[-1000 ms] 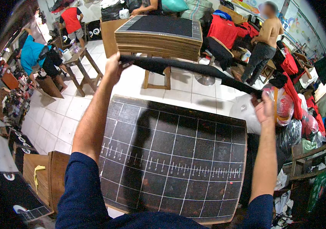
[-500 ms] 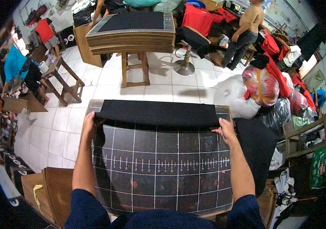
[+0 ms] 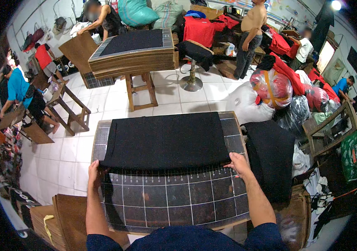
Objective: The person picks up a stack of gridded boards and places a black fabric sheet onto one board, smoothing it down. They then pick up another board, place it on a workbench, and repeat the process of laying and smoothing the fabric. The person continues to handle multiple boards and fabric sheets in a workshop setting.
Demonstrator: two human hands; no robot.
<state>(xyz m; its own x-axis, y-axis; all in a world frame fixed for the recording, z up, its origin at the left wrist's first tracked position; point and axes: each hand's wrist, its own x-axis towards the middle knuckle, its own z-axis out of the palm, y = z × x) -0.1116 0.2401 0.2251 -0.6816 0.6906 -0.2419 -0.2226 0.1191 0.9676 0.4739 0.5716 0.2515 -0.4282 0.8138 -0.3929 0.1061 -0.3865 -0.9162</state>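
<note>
Clearly the black cloth (image 3: 166, 141) lies flat across the gridded counter (image 3: 174, 205), soft, light, limp; best taken at its near corners. Left hand (image 3: 95, 172) pinches the 7 o'clock corner, right hand (image 3: 239, 162) the 5 o'clock.

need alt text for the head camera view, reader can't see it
Seen from above, a person's left hand and right hand press the near edge of a black cloth spread flat over a dark gridded board. A stack of black cloth lies to the right, and a stool stands beyond on the white-tiled floor.
</note>
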